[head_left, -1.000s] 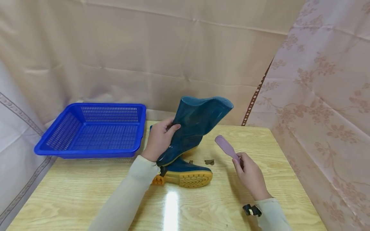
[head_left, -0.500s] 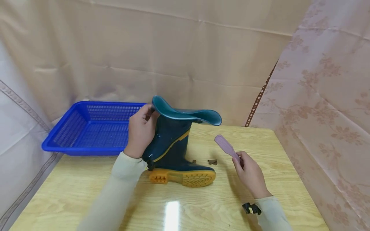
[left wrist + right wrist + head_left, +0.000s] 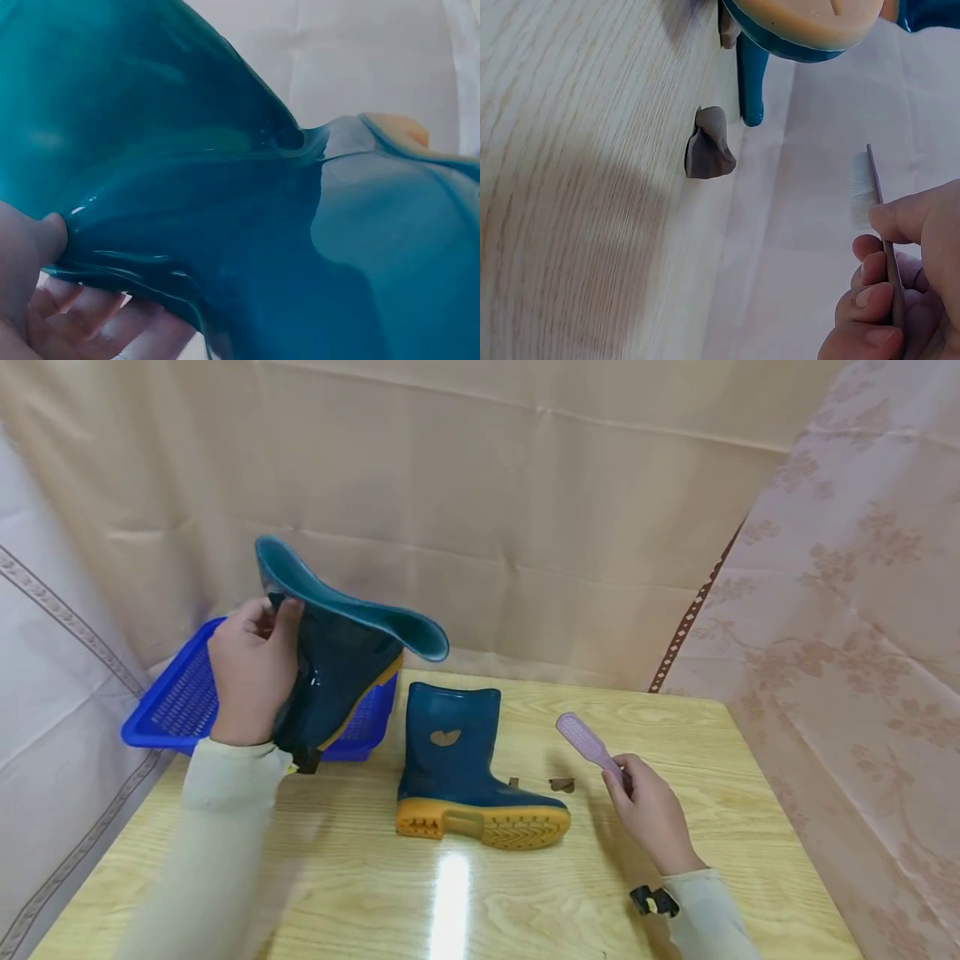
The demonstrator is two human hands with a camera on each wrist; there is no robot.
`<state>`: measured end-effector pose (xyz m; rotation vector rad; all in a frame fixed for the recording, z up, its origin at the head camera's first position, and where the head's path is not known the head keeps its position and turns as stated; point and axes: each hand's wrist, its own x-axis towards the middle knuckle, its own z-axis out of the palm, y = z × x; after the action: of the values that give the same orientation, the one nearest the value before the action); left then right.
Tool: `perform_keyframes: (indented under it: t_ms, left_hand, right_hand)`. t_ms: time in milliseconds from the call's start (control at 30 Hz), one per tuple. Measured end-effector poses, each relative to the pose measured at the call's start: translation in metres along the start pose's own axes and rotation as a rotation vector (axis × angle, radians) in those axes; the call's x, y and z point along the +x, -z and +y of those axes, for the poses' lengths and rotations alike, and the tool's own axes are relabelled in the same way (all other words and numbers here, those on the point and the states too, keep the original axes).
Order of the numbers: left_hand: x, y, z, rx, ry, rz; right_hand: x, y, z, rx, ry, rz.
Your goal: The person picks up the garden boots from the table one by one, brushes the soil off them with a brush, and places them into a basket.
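My left hand [image 3: 257, 672] grips a dark teal rubber boot [image 3: 348, 647] by its shaft near the wide opening and holds it up over the blue basket [image 3: 176, 693]. In the left wrist view, thumb and fingers pinch the boot's wall [image 3: 187, 225]. A second rubber boot [image 3: 450, 768] with a yellow sole lies on its side on the table, a brown patch [image 3: 446, 738] on its shaft. My right hand [image 3: 651, 814] holds a light purple brush [image 3: 585, 742] by the handle. Its pale bristles [image 3: 862, 191] face away from the palm in the right wrist view.
Small brown pieces [image 3: 562, 785] lie on the wooden table [image 3: 360, 893] beside the boot's toe. The basket stands at the back left, partly hidden by the lifted boot. A beige curtain [image 3: 480, 510] hangs behind and a floral one [image 3: 870, 652] at the right.
My left hand has carried one boot left and up, from over the other boot to over the basket, its opening tipping toward me. The right hand keeps its place with the brush.
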<state>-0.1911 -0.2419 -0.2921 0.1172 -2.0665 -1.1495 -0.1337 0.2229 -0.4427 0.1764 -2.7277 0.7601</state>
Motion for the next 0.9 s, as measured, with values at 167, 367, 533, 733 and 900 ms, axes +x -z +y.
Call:
perform_keyframes:
  t_ms: [167, 367, 533, 733, 900]
  left_hand:
    - [0.021, 0.015, -0.017, -0.011, 0.041, -0.051]
    - [0.045, 0.022, -0.04, -0.178, 0.165, -0.156]
    - [0.058, 0.03, -0.053, -0.143, 0.331, -0.216]
    - [0.069, 0.03, -0.075, -0.029, 0.568, -0.374]
    - [0.074, 0.021, -0.093, -0.082, 0.753, -0.409]
  right_hand:
    - [0.001, -0.001, 0.005, -0.012, -0.014, 0.0]
    - [0.003, -0.004, 0.01, -0.016, -0.034, -0.022]
    - [0.004, -0.006, 0.012, -0.002, -0.052, -0.037]
    - [0.007, -0.008, 0.017, 0.002, -0.053, -0.039]
    - [0.008, -0.011, 0.02, -0.003, -0.067, -0.045]
